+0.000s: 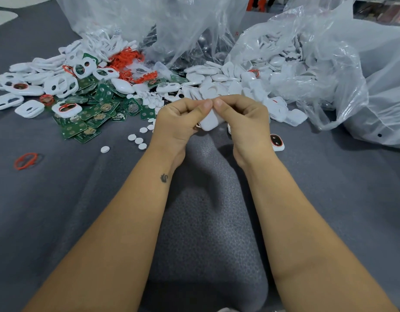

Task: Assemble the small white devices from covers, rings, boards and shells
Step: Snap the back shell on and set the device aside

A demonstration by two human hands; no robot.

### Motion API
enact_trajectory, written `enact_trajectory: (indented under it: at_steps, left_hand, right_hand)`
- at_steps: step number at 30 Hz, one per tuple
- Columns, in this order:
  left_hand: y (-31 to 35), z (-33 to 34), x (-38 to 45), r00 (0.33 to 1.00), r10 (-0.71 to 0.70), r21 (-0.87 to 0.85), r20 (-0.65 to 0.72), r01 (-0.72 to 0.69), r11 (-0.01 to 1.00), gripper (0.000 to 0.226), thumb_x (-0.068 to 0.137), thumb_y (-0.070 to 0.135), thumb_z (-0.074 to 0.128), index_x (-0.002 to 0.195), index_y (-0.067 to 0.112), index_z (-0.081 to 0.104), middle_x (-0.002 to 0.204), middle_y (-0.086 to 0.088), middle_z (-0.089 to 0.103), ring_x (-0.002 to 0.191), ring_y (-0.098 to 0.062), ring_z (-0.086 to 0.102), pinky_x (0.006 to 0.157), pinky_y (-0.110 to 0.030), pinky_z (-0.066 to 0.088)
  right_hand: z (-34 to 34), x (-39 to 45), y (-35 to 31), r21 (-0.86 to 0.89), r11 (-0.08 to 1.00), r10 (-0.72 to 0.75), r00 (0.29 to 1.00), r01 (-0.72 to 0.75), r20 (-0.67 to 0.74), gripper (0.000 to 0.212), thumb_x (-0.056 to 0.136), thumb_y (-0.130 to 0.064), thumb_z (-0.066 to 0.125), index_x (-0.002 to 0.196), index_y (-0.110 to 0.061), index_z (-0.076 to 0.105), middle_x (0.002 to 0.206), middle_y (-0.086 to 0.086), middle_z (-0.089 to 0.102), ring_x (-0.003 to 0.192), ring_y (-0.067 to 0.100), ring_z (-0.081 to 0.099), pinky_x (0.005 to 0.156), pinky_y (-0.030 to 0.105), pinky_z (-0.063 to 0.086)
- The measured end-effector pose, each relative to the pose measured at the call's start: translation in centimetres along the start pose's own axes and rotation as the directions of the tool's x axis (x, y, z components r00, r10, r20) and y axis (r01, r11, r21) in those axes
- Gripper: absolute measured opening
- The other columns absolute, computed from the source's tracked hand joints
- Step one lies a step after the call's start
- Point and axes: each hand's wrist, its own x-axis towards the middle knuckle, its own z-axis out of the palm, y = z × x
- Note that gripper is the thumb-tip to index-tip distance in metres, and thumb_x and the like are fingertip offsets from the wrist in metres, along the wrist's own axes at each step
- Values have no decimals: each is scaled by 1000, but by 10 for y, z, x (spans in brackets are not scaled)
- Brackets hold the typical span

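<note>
Both hands meet over the middle of the grey mat, gripping one small white device (209, 122) between them. My left hand (179, 122) curls around its left side and my right hand (244, 118) around its right, thumbs pressed together on top. Most of the device is hidden by the fingers. Green boards (90, 118) lie in a heap at the left, white covers (32, 86) with openings beyond them, orange rings (124, 57) further back, and white shells (217, 77) spill from a bag behind the hands.
Clear plastic bags (329, 70) of parts stand at the back and right. A finished device (276, 141) with an orange ring lies right of my right hand. Small white discs (138, 140) and a loose orange ring (25, 161) lie on the grey mat (81, 210).
</note>
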Motion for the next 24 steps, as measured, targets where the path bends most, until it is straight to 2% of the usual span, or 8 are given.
enact_trajectory:
  at_steps: [3, 6, 8, 12, 17, 20, 22, 24]
  left_hand:
    - [-4, 2, 3, 999, 0, -32, -54, -2, 999, 4, 88, 12, 68, 87, 11, 71, 84, -7, 74, 84, -20, 69, 86, -44, 58]
    - [-5, 0, 11, 994, -46, -238, -99, 21, 971, 15, 98, 9, 53, 105, 5, 65, 99, -10, 72, 90, -18, 70, 76, -31, 59]
    - [-4, 0, 14, 995, -65, -342, -80, 34, 939, 23, 103, 7, 40, 114, 2, 61, 103, -15, 69, 94, -22, 68, 84, -32, 57]
    - [-2, 2, 13, 1000, -25, -348, -12, 20, 937, 28, 104, 4, 32, 105, 12, 60, 95, -9, 63, 97, -22, 59, 100, -41, 47]
    - [-4, 3, 9, 999, 16, -367, 40, 0, 930, 25, 103, 0, 31, 104, 13, 52, 111, -8, 64, 104, -21, 63, 107, -43, 44]
    - [-3, 4, 8, 997, 26, -373, 74, 3, 928, 23, 103, 0, 33, 106, 12, 53, 111, -11, 64, 98, -20, 65, 96, -34, 53]
    - [-3, 5, 7, 995, 20, -357, 96, 16, 934, 22, 103, 1, 36, 107, 12, 54, 100, -9, 68, 89, -18, 68, 81, -29, 57]
    - [-2, 5, 5, 991, 12, -330, 135, 33, 943, 22, 102, 2, 38, 107, 14, 56, 92, -6, 71, 86, -18, 69, 77, -29, 58]
  right_hand:
    - [8, 0, 0, -8, 1000, 28, 999, -28, -32, 13, 92, -7, 63, 94, 3, 70, 83, 11, 69, 80, 16, 62, 78, 31, 53]
    - [12, 0, -3, 120, 987, 110, 994, -109, -4, 15, 96, -15, 57, 94, -4, 68, 79, 6, 67, 71, 12, 60, 68, 26, 52]
    - [13, -3, -4, 42, 995, 87, 996, -88, 29, 8, 90, -13, 66, 97, -9, 67, 87, 7, 67, 79, 15, 61, 76, 31, 54]
    - [15, -8, -2, -281, 949, -138, 990, 144, 39, 17, 81, -10, 75, 88, -24, 68, 94, -1, 66, 91, 13, 61, 80, 21, 48]
    - [14, -7, -3, -328, 920, -226, 974, 215, 2, 17, 85, -4, 68, 95, -17, 70, 96, -2, 68, 88, 8, 61, 76, 17, 45]
    - [14, -8, -5, -317, 916, -252, 967, 247, 26, 25, 82, -2, 68, 99, -20, 71, 100, -3, 68, 94, 8, 61, 80, 18, 45]
    - [14, -9, -5, -326, 906, -268, 962, 271, 55, 26, 81, -2, 71, 103, -16, 73, 102, 2, 68, 98, 13, 61, 84, 22, 47]
    - [13, -9, -6, -330, 905, -271, 962, 269, 41, 24, 83, -5, 70, 104, -18, 72, 101, 3, 67, 96, 9, 60, 84, 21, 46]
